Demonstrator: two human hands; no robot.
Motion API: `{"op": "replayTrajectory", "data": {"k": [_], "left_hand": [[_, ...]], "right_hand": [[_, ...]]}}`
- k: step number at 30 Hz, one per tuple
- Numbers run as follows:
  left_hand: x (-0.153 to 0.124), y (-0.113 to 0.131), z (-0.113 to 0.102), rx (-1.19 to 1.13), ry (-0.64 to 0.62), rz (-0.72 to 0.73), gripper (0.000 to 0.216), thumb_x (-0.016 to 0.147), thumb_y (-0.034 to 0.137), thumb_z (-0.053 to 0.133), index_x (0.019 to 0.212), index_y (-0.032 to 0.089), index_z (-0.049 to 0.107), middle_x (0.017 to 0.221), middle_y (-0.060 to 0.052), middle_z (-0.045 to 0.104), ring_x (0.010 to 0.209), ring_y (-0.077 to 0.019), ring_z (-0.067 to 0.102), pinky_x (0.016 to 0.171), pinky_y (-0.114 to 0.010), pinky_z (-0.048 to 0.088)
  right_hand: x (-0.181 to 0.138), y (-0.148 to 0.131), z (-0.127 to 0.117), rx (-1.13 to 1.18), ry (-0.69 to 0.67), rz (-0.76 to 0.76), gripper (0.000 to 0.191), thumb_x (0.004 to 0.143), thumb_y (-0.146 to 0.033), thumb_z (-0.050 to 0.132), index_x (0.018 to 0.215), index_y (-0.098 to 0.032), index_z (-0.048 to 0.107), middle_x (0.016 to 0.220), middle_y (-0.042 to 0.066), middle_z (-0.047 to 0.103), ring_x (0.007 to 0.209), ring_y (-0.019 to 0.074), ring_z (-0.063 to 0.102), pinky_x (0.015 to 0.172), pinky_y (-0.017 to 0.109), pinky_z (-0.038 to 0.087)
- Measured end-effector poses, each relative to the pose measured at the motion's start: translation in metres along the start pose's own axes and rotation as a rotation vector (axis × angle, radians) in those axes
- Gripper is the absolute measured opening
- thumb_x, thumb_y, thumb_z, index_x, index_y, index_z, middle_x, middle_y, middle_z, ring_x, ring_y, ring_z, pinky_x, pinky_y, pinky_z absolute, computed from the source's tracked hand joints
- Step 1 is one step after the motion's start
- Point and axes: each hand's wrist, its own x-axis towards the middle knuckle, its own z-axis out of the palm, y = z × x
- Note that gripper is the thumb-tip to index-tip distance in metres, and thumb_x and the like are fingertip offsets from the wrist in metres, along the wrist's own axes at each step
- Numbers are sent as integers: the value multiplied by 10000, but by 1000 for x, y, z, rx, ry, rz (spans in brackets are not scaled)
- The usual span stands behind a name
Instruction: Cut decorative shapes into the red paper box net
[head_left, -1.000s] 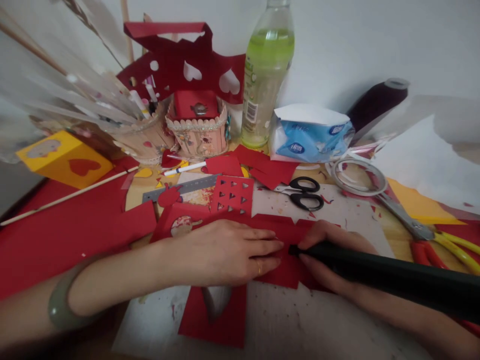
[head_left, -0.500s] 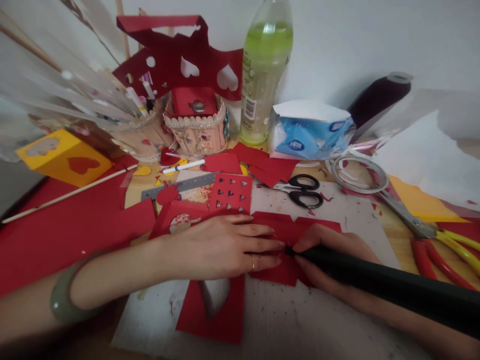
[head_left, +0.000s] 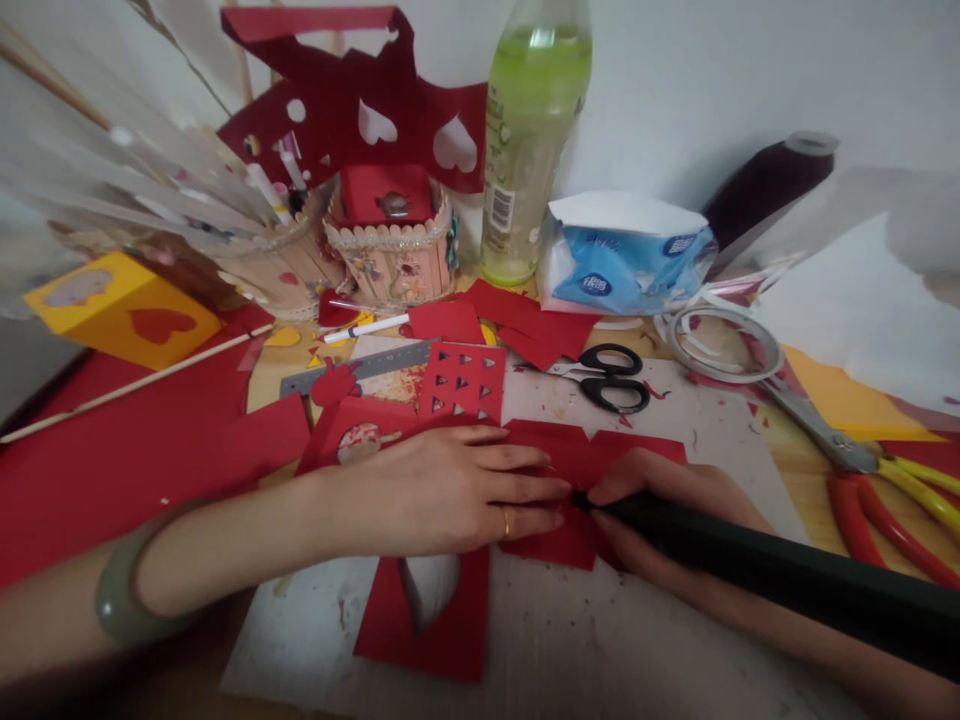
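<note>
My left hand [head_left: 442, 490] lies flat over a red card cutout [head_left: 547, 545], fingers stretched to the right and slightly apart. A heart-shaped hole shows in the card's lower flap [head_left: 461, 640]. My right hand [head_left: 675, 490] is closed around a long black pen-like tool [head_left: 720, 550], its tip meeting the card just beside my left fingertips. Whether that tip is a blade or a nib is hidden by my fingers. Under the card is a pale work sheet [head_left: 570, 650] dotted with small scraps.
Black-handled scissors [head_left: 615, 378], a red card with triangular holes [head_left: 466, 382] and a steel ruler [head_left: 394, 360] lie behind my hands. Large shears [head_left: 855, 480] and a tape roll [head_left: 724, 342] are at right. Farther back stand a green drink bottle [head_left: 532, 150] and a tissue pack [head_left: 626, 260].
The view has shifted very slightly. Both hands keep nearly the same place on the card, and the tool's tip shows no clear movement.
</note>
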Motion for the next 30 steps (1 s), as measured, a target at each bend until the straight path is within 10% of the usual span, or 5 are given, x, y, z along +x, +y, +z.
{"op": "replayTrajectory", "data": {"k": [30], "left_hand": [[1,-1,-2,6,12,7,293,1006,207,389,1231,276,563,1361,95,527,1227,-111,474,995,-294,391]], "right_hand": [[-1,4,1,-40,-22,-226,179,794,-93,495,839,-252,426,590,-83,553,431,58,487,402,169,359]]}}
